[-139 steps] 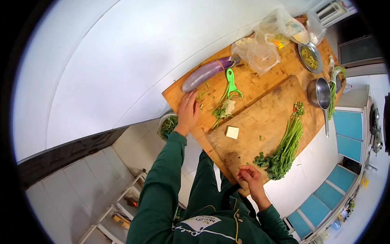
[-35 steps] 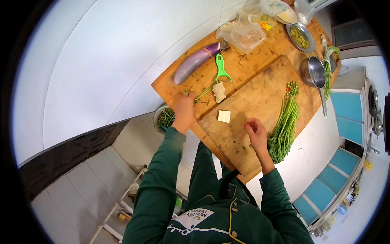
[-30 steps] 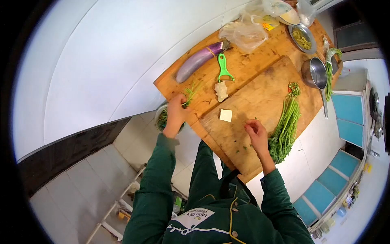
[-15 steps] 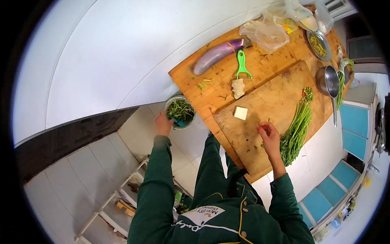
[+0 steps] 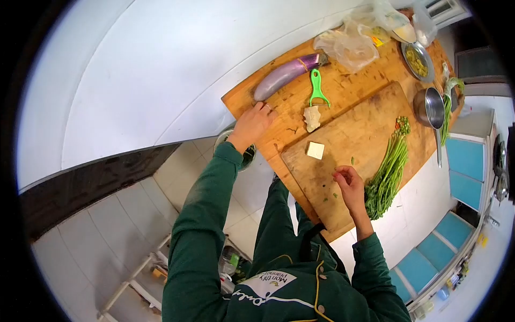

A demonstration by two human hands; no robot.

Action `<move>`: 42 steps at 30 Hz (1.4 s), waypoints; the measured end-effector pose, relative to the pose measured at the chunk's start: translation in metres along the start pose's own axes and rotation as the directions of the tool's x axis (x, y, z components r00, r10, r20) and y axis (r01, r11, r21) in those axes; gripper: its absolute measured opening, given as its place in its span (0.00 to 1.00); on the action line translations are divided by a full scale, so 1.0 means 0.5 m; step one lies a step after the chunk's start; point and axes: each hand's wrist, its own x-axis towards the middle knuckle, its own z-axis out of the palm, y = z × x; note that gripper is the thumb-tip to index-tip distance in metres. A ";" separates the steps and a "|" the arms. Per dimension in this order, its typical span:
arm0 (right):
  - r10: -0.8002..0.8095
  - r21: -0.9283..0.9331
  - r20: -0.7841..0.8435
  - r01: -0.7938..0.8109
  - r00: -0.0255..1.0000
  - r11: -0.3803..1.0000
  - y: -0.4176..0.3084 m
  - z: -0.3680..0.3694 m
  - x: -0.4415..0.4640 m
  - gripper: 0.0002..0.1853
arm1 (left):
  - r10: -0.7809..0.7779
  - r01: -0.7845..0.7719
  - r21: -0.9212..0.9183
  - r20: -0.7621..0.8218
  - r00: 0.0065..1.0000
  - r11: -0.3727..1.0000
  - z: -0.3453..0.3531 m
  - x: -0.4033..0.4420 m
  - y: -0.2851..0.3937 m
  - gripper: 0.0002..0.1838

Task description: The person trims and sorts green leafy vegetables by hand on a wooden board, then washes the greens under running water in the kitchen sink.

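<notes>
My left hand (image 5: 252, 126) is on the table's left end, just below a long purple eggplant (image 5: 284, 76). Its fingers are bent down over the spot where small green scraps lay, which they hide. Over the wooden cutting board (image 5: 370, 112), my right hand (image 5: 350, 182) hangs with fingers curled in and thumb close to them; anything in them is too small to make out. A pale square block (image 5: 315, 150) and a few green bits lie on the board near it. A bunch of leafy green stalks (image 5: 391, 172) lies along the right side, by a chopped pile (image 5: 403, 125).
A green peeler (image 5: 316, 86) and a knobbly ginger piece (image 5: 311, 118) lie above the board. Right of it stand a metal saucepan (image 5: 431, 107) and a metal dish (image 5: 417, 61). Plastic bags (image 5: 348, 45) sit at the back. A bin (image 5: 222, 140) stands below my left arm.
My left hand has risen from the bin of greens to the table's left end and now covers the green scraps. My right hand has barely shifted.
</notes>
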 end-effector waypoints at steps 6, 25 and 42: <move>0.015 0.048 0.010 -0.016 1.000 0.999 0.007 -0.003 -0.001 0.07 | 0.025 -0.026 -0.043 -0.039 0.999 0.999 0.014 -0.062 -0.012 0.10; 0.012 0.044 -0.021 -0.011 1.000 0.999 0.013 -0.021 -0.028 0.06 | -0.356 0.165 -0.504 -0.310 0.882 0.848 0.038 -0.056 0.095 0.15; 0.182 -0.146 -0.056 -0.188 0.982 0.971 0.128 -0.082 -0.246 0.07 | -0.625 0.564 -0.326 -0.124 0.770 0.759 0.132 -0.296 -0.060 0.08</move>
